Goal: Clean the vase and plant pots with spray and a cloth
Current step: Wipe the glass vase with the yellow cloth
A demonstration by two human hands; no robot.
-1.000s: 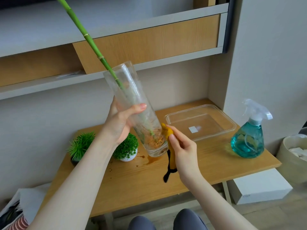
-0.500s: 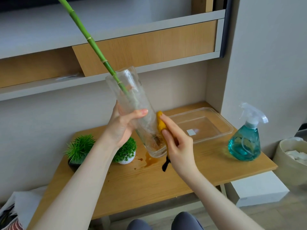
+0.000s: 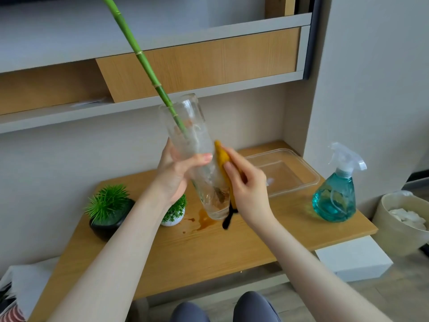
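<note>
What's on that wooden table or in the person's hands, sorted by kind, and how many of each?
Glass vase, with green stalk: 1
Potted plants: 2, black pot, white pot
Yellow cloth: 1
Spray bottle: 1
Clear plastic tray: 1
Total: 6

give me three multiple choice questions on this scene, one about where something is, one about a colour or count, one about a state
1. Where is the spray bottle?
A. in the left hand
B. on the table's right end
C. on the shelf

2. How many small potted plants are on the table?
A. two
B. four
C. none

3. How is the glass vase held?
A. lying flat on the table
B. upright on the shelf
C. lifted and tilted in the left hand

Answers:
1 B: it stands alone near the right edge.
2 A: a black pot and a white pot sit at the left.
3 C: the fingers wrap the vase above the table while the right hand presses a yellow cloth on it.
</note>
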